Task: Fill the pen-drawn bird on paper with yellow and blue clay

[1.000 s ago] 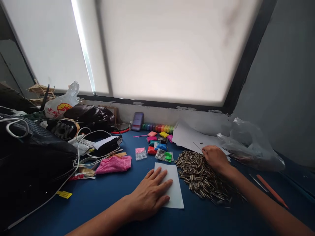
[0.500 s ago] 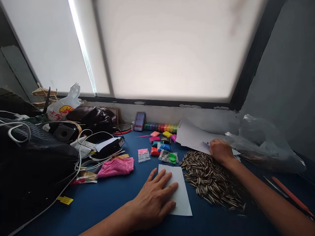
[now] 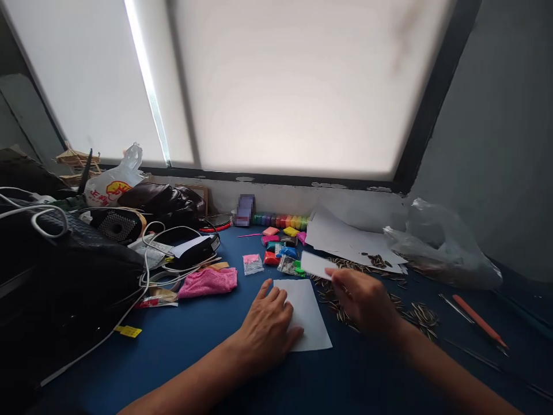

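Your card (image 3: pixel 314 265), small and white, is just right of the frame's centre, raised above the bench (image 3: pixel 194 351) and tilted slightly down to the right. Your right hand (image 3: pixel 365 300) has its near end pinched, thumb and fingers closed on it; the lower fingers are too dark and blurred for you to tell how tightly they curl. Just left of that, your left hand (image 3: pixel 268 325) lies palm down, fingers loosely spread and slightly bent, gripping nothing, on the left part of a white sheet (image 3: pixel 311 317) at lower centre. Around and behind your right hand, seeds (image 3: pixel 421 317) lie scattered on the bench, with a small heap of them right of your wrist and some more on the papers (image 3: pixel 345 239) at right of centre. Beyond the card and slightly left, coloured packets (image 3: pixel 287 252) sit in a cluster, and behind them a row of bright pots (image 3: pixel 280 221) stands near the wall. Toward the right edge you have a clear bag (image 3: pixel 449 262), and below it an orange tool (image 3: pixel 477 320) beside a thin silver one. On the left side are a pink cloth (image 3: pixel 209 282), tangled white cables (image 3: pixel 147 259) and, filling the lower left corner, a black bag (image 3: pixel 64 311).
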A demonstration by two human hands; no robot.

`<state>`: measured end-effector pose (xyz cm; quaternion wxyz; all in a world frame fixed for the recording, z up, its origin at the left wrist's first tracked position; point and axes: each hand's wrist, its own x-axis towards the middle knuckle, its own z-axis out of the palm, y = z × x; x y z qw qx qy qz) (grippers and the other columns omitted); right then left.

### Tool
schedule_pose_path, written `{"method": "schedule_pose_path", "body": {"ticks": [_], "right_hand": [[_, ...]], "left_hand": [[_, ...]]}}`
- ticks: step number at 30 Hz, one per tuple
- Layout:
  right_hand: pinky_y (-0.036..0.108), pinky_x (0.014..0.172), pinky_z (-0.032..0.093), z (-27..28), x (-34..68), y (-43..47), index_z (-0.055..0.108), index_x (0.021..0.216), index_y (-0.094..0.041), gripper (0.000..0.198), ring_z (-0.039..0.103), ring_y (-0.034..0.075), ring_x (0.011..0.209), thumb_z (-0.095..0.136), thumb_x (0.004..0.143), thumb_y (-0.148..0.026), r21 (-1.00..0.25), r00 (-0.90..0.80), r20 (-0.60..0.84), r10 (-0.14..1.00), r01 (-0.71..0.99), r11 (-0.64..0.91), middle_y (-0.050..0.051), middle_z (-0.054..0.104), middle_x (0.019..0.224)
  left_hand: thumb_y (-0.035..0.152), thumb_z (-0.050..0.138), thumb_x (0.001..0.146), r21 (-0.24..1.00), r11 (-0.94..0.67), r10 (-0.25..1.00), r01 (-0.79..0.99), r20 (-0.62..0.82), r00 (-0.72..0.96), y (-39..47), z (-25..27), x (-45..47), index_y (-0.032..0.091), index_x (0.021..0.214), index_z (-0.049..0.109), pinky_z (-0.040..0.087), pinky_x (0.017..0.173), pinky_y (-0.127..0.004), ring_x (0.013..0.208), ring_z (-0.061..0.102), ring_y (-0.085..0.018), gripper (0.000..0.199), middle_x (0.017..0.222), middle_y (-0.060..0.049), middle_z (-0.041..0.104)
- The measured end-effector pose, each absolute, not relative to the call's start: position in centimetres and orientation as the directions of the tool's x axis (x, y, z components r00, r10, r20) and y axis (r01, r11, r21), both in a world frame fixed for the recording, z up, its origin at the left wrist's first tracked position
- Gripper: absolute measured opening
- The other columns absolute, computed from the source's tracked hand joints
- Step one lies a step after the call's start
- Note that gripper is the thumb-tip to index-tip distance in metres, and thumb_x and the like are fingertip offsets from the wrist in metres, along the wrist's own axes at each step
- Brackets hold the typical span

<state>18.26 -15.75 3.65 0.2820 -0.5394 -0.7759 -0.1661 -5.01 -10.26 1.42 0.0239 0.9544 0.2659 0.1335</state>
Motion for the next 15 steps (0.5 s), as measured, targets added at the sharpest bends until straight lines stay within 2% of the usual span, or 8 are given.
{"method": "schedule_pose_path", "body": {"ticks": [3,5,7,9,12,15], "right_hand": [[0.035,0.092,0.055,2.3,15.9,-16.7,0.063,0.109,-0.016,0.024,0.067,0.019,0.106,0.042,0.098,-0.014,0.005,-0.413,0.616,0.671,0.854,0.521,0.01,0.072,0.11],[0.036,0.094,0.054,1.7,15.3,-17.1,0.062,0.108,-0.016,0.025,0.066,0.019,0.109,0.04,0.098,-0.011,0.032,-0.476,0.611,0.633,0.813,0.581,0.01,0.073,0.111],[0.036,0.093,0.055,1.3,15.0,-17.5,0.062,0.106,-0.016,0.025,0.067,0.019,0.107,0.039,0.098,-0.01,0.053,-0.516,0.604,0.607,0.786,0.616,0.01,0.074,0.108],[0.036,0.091,0.056,1.3,14.8,-18.0,0.061,0.101,-0.017,0.022,0.068,0.019,0.105,0.04,0.099,-0.012,0.073,-0.55,0.592,0.589,0.764,0.641,0.01,0.074,0.106],[0.036,0.096,0.053,1.4,14.5,-18.7,0.06,0.094,-0.018,0.02,0.063,0.019,0.114,0.042,0.098,-0.012,0.101,-0.594,0.552,0.585,0.744,0.661,0.01,0.073,0.112],[0.039,0.104,0.047,1.1,14.8,-19.4,0.061,0.104,-0.018,0.029,0.052,0.02,0.127,0.039,0.091,-0.004,0.121,-0.589,0.505,0.631,0.772,0.624,0.01,0.064,0.129]], "left_hand": [[0.032,0.05,0.089,0.181,-0.822,0.569,0.539,0.266,0.778,-9.7,1.5,-5.5,0.013,0.087,0.063,0.044,0.095,-0.046,0.094,0.057,-0.025,0.022,0.098,-0.011,0.06],[0.022,0.044,0.088,0.266,-0.741,0.671,0.616,0.295,0.68,-8.7,1.5,-6.1,0.013,0.083,0.061,0.048,0.081,-0.039,0.086,0.057,-0.023,0.02,0.092,-0.011,0.06],[0.018,0.035,0.091,0.296,-0.7,0.714,0.649,0.313,0.627,-7.4,1.8,-6.6,0.013,0.085,0.061,0.049,0.077,-0.038,0.084,0.058,-0.023,0.027,0.09,-0.011,0.061],[0.014,0.035,0.091,0.32,-0.706,0.708,0.632,0.322,0.628,-6.4,2.2,-6.7,0.014,0.098,0.061,0.05,0.081,-0.035,0.093,0.06,-0.021,0.027,0.101,-0.011,0.064],[0.014,0.043,0.089,0.323,-0.778,0.626,0.539,0.323,0.71,-5.6,3.1,-5.9,0.019,0.117,0.06,0.044,0.1,-0.033,0.117,0.056,-0.02,0.033,0.122,-0.006,0.063],[0.032,0.045,0.095,0.3,-0.915,0.354,0.271,0.273,0.894,-5.8,3.2,-4.5,0.022,0.134,0.052,0.031,0.115,-0.041,0.138,0.037,-0.024,0.041,0.147,-0.006,0.045]]}}
